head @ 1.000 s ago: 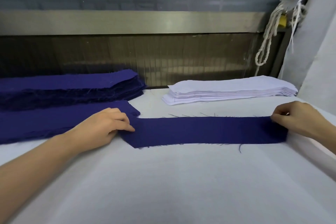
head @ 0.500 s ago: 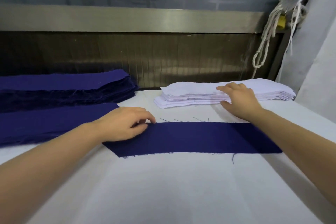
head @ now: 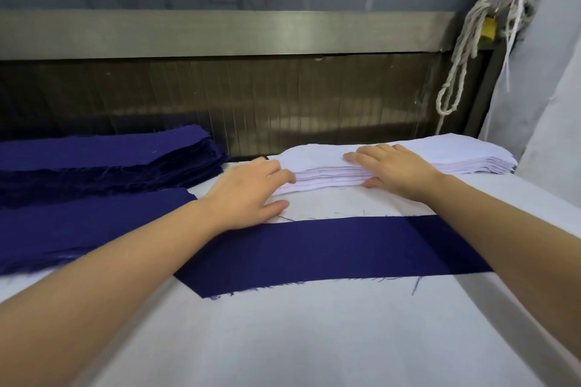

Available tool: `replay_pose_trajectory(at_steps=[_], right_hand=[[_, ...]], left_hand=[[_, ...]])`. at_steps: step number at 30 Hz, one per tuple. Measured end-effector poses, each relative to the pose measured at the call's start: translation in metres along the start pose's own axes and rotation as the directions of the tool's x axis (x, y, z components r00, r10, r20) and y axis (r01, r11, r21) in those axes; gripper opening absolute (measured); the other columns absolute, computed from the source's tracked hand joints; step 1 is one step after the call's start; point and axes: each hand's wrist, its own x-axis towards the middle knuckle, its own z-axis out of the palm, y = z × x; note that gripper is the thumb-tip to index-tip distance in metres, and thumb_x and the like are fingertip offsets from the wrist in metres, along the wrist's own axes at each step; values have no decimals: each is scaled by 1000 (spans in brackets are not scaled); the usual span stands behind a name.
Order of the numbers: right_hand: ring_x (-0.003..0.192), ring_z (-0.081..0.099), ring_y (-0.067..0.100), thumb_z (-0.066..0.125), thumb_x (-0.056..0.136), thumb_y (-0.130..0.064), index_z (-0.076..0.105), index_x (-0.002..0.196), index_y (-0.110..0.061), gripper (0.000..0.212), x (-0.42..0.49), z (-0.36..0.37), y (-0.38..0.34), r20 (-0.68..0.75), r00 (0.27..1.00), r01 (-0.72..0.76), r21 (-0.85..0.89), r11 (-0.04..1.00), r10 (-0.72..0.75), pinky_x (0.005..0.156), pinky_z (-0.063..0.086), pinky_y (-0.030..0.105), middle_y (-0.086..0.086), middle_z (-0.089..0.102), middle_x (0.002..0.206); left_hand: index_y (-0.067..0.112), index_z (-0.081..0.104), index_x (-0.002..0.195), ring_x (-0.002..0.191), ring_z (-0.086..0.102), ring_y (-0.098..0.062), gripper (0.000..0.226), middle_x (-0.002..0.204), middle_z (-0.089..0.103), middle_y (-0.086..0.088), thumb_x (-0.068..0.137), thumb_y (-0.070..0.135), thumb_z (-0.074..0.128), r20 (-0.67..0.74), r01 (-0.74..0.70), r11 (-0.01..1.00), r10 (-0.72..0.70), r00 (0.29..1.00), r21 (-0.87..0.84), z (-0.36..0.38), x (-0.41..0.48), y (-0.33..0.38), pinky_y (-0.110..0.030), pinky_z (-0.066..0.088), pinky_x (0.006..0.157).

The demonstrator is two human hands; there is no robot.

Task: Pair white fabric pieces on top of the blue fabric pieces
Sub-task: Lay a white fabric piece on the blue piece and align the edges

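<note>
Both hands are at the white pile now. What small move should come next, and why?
Probably separate the top piece from the white stack. The right hand lies on it with the thumb at the front edge, the left hand touches its left end, and the blue piece in front lies flat with no white piece on it.

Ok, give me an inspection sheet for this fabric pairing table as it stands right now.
Surface: table covered in white cloth, flat.
Job's things: single blue piece lies flat near the front, no white on it yet; white stack behind it; blue stack at far left, spread blue fabric in front of that.
Clutter: loose threads around the single blue piece.
Grippers: left hand touches the white stack's left end; right hand lies with fingers flat on top, thumb at its front edge.
Cables: nothing seen.
Surroundings: metal rail along the back; white rope hanging at the far right.
</note>
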Motion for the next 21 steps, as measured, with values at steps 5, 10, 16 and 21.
replay_pose_trajectory(at_steps=[5, 10, 16, 21], right_hand=[[116, 46, 24, 38, 98, -23, 10, 149, -28, 59, 8, 0, -6, 17, 996, 87, -166, 982, -86, 92, 42, 33, 1, 40, 136], [101, 52, 28, 37, 92, -7, 13, 148, -20, 62, 19, 7, -4, -38, 997, 58, -188, 981, -66, 76, 43, 35, 6, 50, 125], [100, 52, 27, 37, 94, -13, 21, 146, -20, 54, 22, 10, 2, -98, 994, 42, -68, 997, -49, 77, 42, 35, 6, 56, 122], [104, 53, 26, 45, 89, -47, 21, 147, -19, 68, 15, 11, 5, -111, 992, 63, -36, 997, -67, 84, 44, 36, 3, 55, 126]], left_hand=[[22, 33, 139, 115, 42, -17, 64, 129, 45, 3, 86, 50, 55, 0, 24, 991, -25, 1000, 134, 11, 58, 12, -29, 38, 83], [21, 24, 144, 110, 47, -21, 75, 123, 49, 0, 84, 53, 55, 54, 75, 984, -85, 995, 159, 18, 91, 22, -34, 41, 72], [14, 17, 145, 97, 50, -25, 73, 118, 49, -8, 87, 34, 57, 108, 95, 951, -132, 985, 294, 22, 106, 30, -33, 36, 63], [5, 37, 126, 82, 49, -25, 39, 107, 53, -9, 90, 14, 47, 123, -13, 888, -49, 991, 459, 23, 112, 32, -31, 24, 50]])
